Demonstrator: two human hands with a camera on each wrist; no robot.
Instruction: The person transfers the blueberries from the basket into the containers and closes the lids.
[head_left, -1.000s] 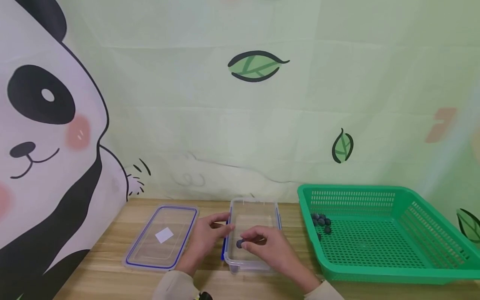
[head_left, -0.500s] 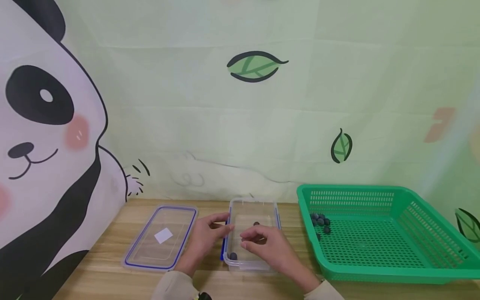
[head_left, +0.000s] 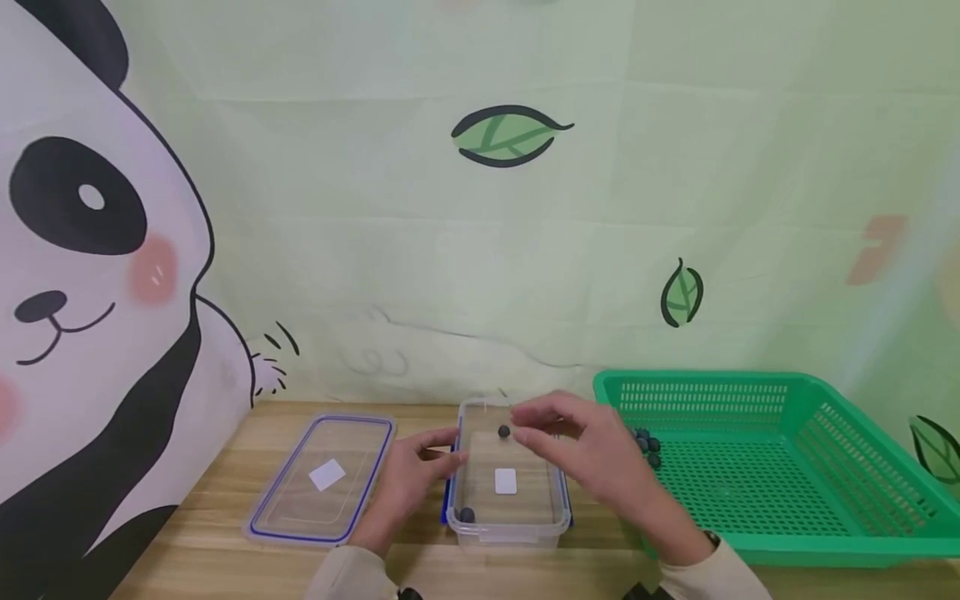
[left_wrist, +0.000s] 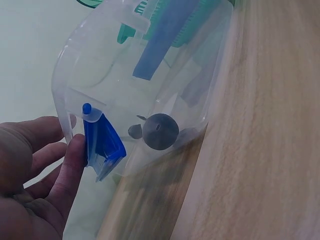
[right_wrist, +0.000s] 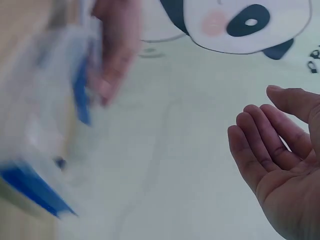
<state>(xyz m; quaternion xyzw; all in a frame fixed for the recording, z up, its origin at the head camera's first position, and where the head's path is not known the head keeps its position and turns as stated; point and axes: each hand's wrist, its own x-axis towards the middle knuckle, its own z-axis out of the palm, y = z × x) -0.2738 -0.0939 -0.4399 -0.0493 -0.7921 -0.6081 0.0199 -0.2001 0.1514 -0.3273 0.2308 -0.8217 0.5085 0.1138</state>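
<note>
A clear plastic box (head_left: 517,508) with blue side clips stands on the table without its lid. One blueberry (head_left: 467,515) lies in its near left corner, and another blueberry (head_left: 504,432) is toward the far end. My left hand (head_left: 411,472) grips the box's left rim, thumb over the edge; in the left wrist view a finger touches the blue clip (left_wrist: 102,145). Over the box's far right side is my right hand (head_left: 588,442), fingers loosely bent. The right wrist view shows nothing between its fingers. Its thumb tip appears close beside the farther blueberry in the head view.
Left of the box lies the clear lid (head_left: 288,508) with a blue seal and a white label. A green basket (head_left: 750,546) stands at the right, with several blueberries (head_left: 647,442) in its left part, partly hidden by my right hand. A printed panda backdrop (head_left: 375,208) rises behind the table.
My right hand has let go of a blueberry, which dropped into the box's near left corner, then moved up and right. The farther blueberry came into view. My left hand has stayed in place.
</note>
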